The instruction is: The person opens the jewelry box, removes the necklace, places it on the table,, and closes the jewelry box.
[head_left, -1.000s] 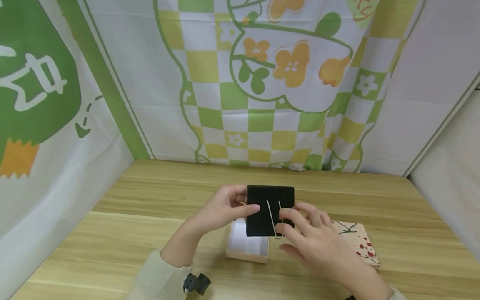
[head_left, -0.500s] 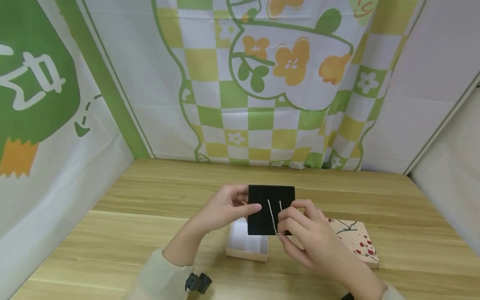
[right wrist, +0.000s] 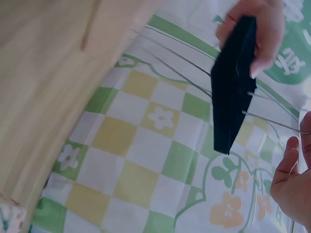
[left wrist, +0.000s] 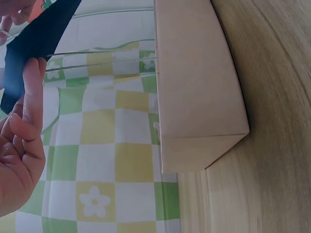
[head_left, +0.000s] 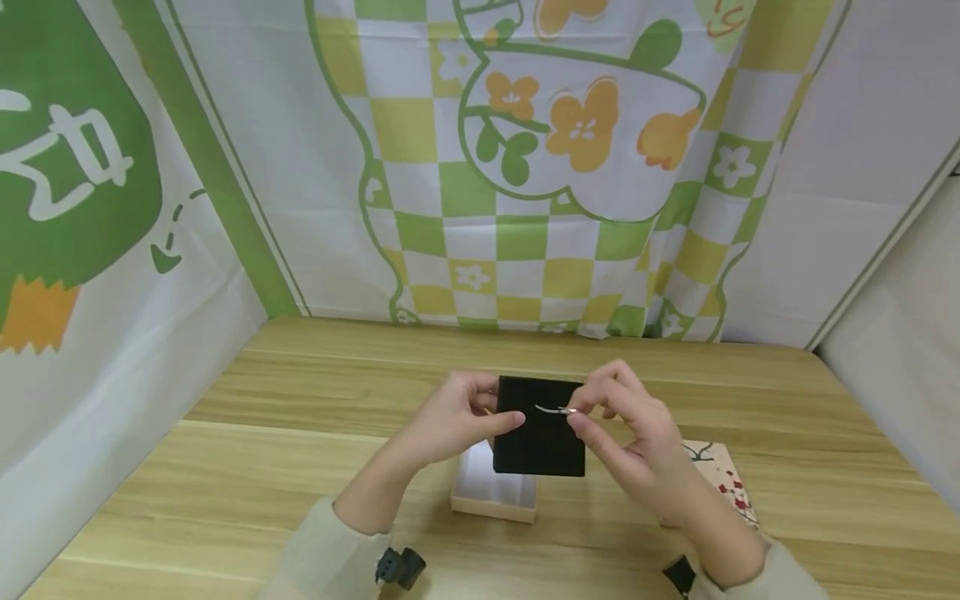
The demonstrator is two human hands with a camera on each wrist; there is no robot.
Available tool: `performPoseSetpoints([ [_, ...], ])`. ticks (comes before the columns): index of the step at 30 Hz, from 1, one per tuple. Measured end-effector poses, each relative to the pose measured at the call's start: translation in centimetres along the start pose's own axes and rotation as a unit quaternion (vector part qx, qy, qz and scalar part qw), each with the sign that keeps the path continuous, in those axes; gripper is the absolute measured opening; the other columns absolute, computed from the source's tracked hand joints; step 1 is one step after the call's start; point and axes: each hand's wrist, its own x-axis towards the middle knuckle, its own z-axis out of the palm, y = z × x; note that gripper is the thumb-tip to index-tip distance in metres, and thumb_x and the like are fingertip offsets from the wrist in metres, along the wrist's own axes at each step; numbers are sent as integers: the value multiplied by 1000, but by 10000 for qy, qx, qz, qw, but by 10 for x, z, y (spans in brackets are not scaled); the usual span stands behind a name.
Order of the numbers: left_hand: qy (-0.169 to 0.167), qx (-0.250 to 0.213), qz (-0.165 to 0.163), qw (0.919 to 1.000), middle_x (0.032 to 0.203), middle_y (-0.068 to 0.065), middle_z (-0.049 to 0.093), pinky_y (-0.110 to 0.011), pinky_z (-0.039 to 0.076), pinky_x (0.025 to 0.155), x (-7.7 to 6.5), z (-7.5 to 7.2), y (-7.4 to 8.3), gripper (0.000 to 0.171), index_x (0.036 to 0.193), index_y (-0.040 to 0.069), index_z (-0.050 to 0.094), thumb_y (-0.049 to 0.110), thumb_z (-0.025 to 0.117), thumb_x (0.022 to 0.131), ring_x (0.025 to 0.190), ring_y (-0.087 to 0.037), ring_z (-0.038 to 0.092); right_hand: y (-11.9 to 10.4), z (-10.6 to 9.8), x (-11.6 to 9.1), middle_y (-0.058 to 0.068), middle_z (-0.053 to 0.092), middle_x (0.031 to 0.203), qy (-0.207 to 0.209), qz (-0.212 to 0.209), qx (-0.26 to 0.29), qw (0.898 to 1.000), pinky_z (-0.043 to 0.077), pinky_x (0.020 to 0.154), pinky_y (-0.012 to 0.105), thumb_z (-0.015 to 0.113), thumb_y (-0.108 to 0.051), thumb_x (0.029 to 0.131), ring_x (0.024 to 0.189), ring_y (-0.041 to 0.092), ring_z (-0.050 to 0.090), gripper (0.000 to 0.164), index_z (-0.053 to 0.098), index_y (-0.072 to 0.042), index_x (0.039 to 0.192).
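My left hand (head_left: 450,429) holds the left edge of a square black jewellery pad (head_left: 536,450), thumb on its front and fingers behind. A thin silver chain (head_left: 551,409) passes through the pad. In front of the pad, my right hand (head_left: 637,450) pinches the chain's end between thumb and forefinger, drawing two strands (right wrist: 277,124) out taut in the right wrist view. On the pad's back side, two more strands (left wrist: 102,64) run down toward the box in the left wrist view. Their lower ends are hidden behind its wall.
Below the pad stands an open cream box (head_left: 493,508) with a white inside. A cream lid with red blossoms (head_left: 727,483) lies to its right, partly behind my right arm. The wooden table (head_left: 225,492) reaches back to a checked cloth (head_left: 517,275).
My right hand has pinched the chain's end near the pad's lower edge, then lifted it up and away from the pad. My left hand keeps its hold on the pad nearly still.
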Motion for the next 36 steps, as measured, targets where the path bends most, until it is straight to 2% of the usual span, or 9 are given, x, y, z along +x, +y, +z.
performPoseSetpoints([
  [7,-50,-79,-188,9998,78,-16,74,-26,49,55,0,2,1,17,102,-3,68,9,70,90,56,-13,62,0,-5,11,-1,59,82,216,157,-47,9996,39,64,25,62,-15,98,79,5,54,11,63,-8,89],
  [11,-28,33,-235,9997,74,-12,73,-26,48,55,1,2,-1,14,94,-2,67,11,71,90,55,-12,62,-1,-6,13,0,59,82,343,80,1,9994,39,63,23,62,-15,98,76,5,51,13,63,-7,89],
  [15,-2,271,-219,9994,56,-2,60,-23,42,51,0,2,-3,21,77,1,57,11,72,89,52,-12,59,-2,-8,15,1,60,81,554,-63,146,9983,37,62,22,62,-18,98,78,7,52,18,63,-3,88],
  [18,27,393,-190,9990,49,4,47,-23,39,51,-1,1,-3,30,70,4,48,12,72,89,51,-13,59,-4,-10,18,1,60,80,663,-100,300,9973,34,58,20,63,-18,97,71,5,48,20,62,0,87],
  [22,38,428,-195,9989,48,5,44,-22,37,51,-2,1,-3,32,69,6,47,12,71,89,51,-14,61,-7,-14,20,2,61,77,799,-76,568,9952,28,48,17,65,-4,94,57,2,37,11,61,4,88],
  [25,20,457,-227,9987,48,4,46,-22,35,50,-1,1,-3,33,69,7,47,14,71,90,52,-14,61,-9,-17,22,2,64,76,973,-85,691,9928,27,45,16,64,3,92,55,3,41,6,62,6,88],
  [29,-6,473,-246,9986,48,4,48,-22,33,49,0,2,-6,32,69,7,47,14,71,90,51,-14,62,-11,-19,24,0,66,78,1171,-150,857,9893,30,46,18,65,8,89,60,6,49,2,63,8,89],
  [36,-39,497,-279,9984,47,5,39,-24,42,54,0,2,-8,35,68,8,44,15,70,91,53,-18,64,-14,-25,28,0,68,85,1381,-330,1238,9821,49,63,16,63,13,88,75,8,65,4,63,11,90],
])
